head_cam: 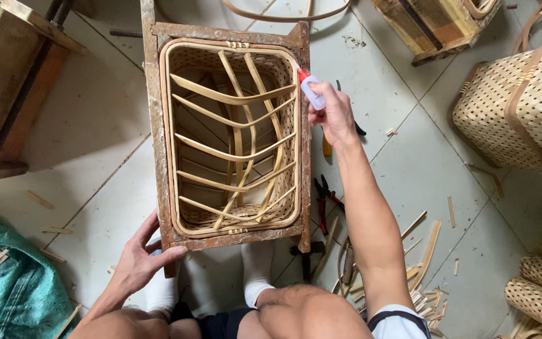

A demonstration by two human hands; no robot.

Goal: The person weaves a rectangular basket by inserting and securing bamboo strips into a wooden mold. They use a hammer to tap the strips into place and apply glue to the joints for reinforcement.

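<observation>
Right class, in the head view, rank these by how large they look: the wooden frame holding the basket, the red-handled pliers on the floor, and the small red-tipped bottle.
1. wooden frame
2. red-handled pliers
3. red-tipped bottle, in the right hand, nearer the camera, yet clearly smallest.

Woven basket (233, 135) inside wooden frame (155, 125)

No pkgs, labels, signs or screens in view.
</observation>
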